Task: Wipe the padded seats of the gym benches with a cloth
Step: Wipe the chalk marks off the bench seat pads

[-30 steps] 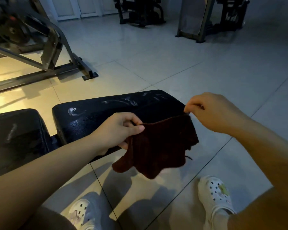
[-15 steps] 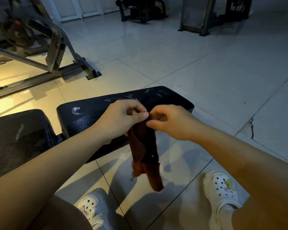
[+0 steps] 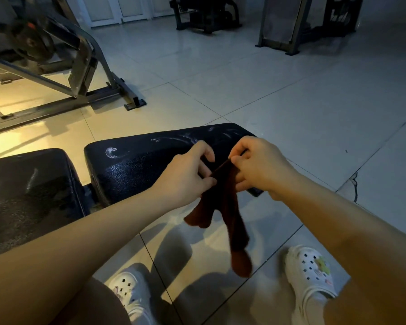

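A dim black pad (image 3: 26,195) sits at far left, beside the scuffed black seat pad (image 3: 136,170) with white marks. In front of that pad, the left hand (image 3: 185,174) pinches the dark red cloth (image 3: 223,207), and the right hand (image 3: 260,167) pinches its top edge too. The cloth hangs bunched over the tile floor (image 3: 291,113), above 2 white clogs (image 3: 312,277).

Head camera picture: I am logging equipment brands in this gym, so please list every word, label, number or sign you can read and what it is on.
None can be read.
Black bench pad: white scuff marks only, no letters.
Brown cloth, pinched by left hand and right hand: no tag visible.
White clogs: charms, no legible text.
Machines at the back: too dark and blurred.
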The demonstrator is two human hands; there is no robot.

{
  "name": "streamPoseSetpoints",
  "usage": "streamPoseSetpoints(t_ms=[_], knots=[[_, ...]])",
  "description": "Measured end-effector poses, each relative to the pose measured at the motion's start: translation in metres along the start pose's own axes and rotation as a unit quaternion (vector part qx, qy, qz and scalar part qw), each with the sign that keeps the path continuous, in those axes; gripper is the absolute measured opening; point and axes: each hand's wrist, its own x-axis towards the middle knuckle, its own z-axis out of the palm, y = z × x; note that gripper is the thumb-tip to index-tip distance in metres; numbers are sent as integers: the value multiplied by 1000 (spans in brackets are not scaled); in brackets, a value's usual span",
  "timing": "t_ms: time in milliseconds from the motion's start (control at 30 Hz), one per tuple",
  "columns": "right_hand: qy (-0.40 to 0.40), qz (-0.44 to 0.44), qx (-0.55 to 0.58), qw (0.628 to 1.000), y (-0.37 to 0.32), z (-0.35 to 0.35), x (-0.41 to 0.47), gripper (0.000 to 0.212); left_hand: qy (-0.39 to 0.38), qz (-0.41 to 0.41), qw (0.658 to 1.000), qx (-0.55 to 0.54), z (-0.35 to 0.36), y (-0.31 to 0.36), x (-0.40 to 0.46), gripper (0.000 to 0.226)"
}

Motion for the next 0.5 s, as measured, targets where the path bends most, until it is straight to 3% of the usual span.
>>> streamPoseSetpoints(t_ms=[167,300,500], knots=[[5,49,188,981,-10,0,6,25,76,107,988,79,-3,-2,3,32],[14,45,294,955,-23,-2,4,30,94,121,979,137,-5,-10,5,29],[5,-26,304,952,-33,-8,0,31,107,131,965,203,-10,-20,13,23]])
